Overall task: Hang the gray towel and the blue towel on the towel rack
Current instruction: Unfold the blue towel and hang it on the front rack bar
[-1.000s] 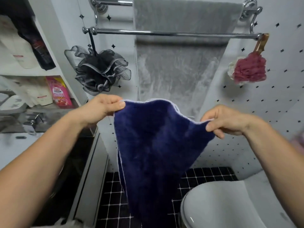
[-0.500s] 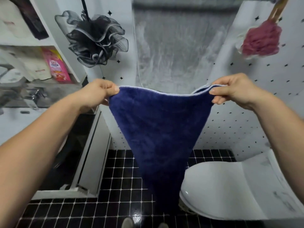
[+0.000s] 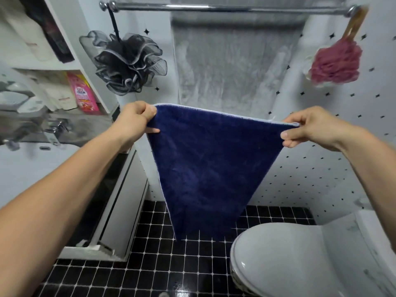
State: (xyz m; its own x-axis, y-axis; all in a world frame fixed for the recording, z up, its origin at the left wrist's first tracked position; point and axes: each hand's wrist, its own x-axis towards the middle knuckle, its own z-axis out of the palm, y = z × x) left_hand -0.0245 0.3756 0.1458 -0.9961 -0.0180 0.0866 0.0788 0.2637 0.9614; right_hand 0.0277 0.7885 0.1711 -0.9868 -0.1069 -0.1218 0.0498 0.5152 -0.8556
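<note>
Head view: the pale gray plush towel [image 3: 231,67] drapes over the chrome towel rack bar [image 3: 225,8] against the wall, with open air between it and the dark navy blue fleece towel [image 3: 210,166] stretched taut below and in front. Left hand [image 3: 135,123] and right hand [image 3: 310,129], arms extended and spread apart, have their fingers pinched closed on its two top corners, its lower end hanging free above the black tiled floor [image 3: 150,264].
</note>
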